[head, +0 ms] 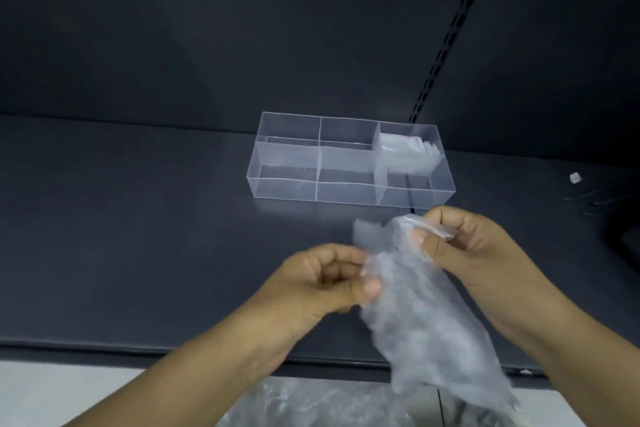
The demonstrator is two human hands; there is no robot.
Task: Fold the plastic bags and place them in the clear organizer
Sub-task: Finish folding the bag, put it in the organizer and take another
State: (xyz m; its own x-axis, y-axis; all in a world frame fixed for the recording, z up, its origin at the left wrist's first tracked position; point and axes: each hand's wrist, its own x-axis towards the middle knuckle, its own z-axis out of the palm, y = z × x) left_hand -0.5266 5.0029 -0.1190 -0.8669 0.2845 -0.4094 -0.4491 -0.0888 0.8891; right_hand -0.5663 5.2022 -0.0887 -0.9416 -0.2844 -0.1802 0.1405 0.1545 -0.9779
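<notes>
— How far along were we?
— Reading from the left: the clear rectangular plastic organizer (287,180) on the dark shelf (138,218) looked bare in its left and middle compartments. Below the shelf's near edge lay a heap of loose clear bags (311,406), none folded.
— And our hands?
— Our left hand (332,274) pinched the edge of a crumpled translucent plastic bag (426,315), held in the air just near of the organizer.
— Anything stowed?
— Only a stack of folded whitish bags (408,152) in the far right compartment. Our right hand (464,239) gripped the held bag's top, fingers curled round it.
— So?
— Early days, we judged: this bag was unfolded, with most compartments unfilled.
</notes>
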